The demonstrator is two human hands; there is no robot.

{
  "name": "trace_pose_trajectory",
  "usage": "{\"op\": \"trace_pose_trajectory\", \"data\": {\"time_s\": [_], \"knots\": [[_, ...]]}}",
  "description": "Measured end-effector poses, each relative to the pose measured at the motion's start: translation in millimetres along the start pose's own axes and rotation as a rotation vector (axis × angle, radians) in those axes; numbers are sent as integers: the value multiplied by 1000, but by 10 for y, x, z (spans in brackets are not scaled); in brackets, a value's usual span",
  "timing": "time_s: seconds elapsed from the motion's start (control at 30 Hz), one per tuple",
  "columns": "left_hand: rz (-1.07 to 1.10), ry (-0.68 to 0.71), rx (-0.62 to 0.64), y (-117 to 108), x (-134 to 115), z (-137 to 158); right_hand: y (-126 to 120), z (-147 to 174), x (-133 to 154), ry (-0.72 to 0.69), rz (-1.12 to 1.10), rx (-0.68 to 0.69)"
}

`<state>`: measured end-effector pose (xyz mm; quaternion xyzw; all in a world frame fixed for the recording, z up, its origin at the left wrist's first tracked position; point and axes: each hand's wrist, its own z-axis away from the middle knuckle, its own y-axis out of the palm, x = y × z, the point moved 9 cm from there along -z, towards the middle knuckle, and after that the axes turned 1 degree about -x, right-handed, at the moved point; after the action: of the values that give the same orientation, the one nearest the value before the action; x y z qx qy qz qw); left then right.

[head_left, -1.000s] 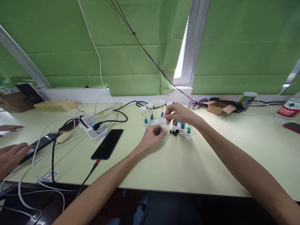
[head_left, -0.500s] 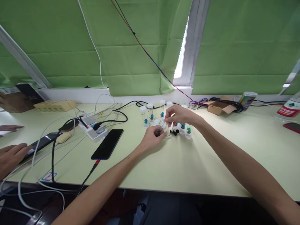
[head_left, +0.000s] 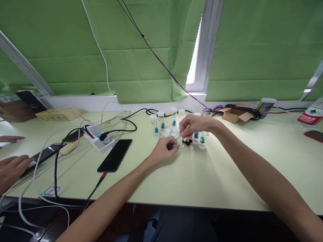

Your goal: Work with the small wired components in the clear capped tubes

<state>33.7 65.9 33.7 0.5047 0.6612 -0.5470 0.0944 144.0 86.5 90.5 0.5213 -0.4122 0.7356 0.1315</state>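
My left hand point(head_left: 163, 148) grips a clear plastic tube point(head_left: 176, 138); right hand point(head_left: 194, 124) at its end, hold unclear. Likely end-work; next needs steadiness.

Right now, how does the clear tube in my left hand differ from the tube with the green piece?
Pose: the held tube is tilted, while the green-piece tube stands roughly upright.
Support: your left hand grips the held tube; the green-piece tube rests on the table.
Color: something dark, too small to identify, shows by the held tube's lower end; the green-piece tube shows green inside.
Both look clear-walled.
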Motion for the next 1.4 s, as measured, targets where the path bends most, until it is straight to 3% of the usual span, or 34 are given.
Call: {"op": "trace_pose_trajectory", "data": {"time_s": [0.33,0.73,1.1,1.4], "knots": [[-47,86,18,18,-34,23,95,14,7,35,69,63],[-107,88,48,47,26,29,155,-2,-22,80,121,62],[-132,88,-22,-15,77,0,94,-22,-18,101,179,-51],[-46,-3,-143,-124,117,-42,-28,-76,76,-55,139,-241]]}}
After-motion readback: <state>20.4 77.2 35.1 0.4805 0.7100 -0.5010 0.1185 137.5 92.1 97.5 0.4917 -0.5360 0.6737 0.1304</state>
